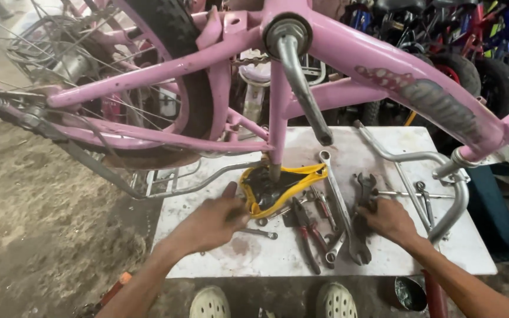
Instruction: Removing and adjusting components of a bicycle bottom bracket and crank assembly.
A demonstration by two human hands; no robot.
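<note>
Across the upper half of the frame: pink bicycle frame (349,53), upside down, seat post running down to a yellow-and-black saddle (278,185) resting on the desk (266,259). Grey crank arm (301,82) hanging from the bottom bracket at top centre, no pedal seen. Rear wheel (172,59) with spokes at upper left, black tyre partly blurred.

Lower centre-left: left hand (213,224), palm down, fingers curled against the left edge of the saddle, thumb up beside it; grip narrow, touching the saddle, can't tell if actually clamped on it. Small spanner (260,234) lying just right of that hand, on the desk.

Lower centre-right: right hand (390,221), fingers folded over the dark tools at centre-right, apparently closed on an open-ended wrench (363,188) whose jaws poke out above the knuckles.

Between the hands, on the desk: long ring spanner (334,194) lying near-vertical, red-handled pliers (310,229) left of it, another flat wrench (357,247) below.

Right part of the desk: bent chrome tube (449,200), curved, with thin rods (413,193) beside it.

Bottom edge: two pale perforated shoes (210,303), dirt floor (36,224) at left. Parked bikes (472,35) in the upper right background.
</note>
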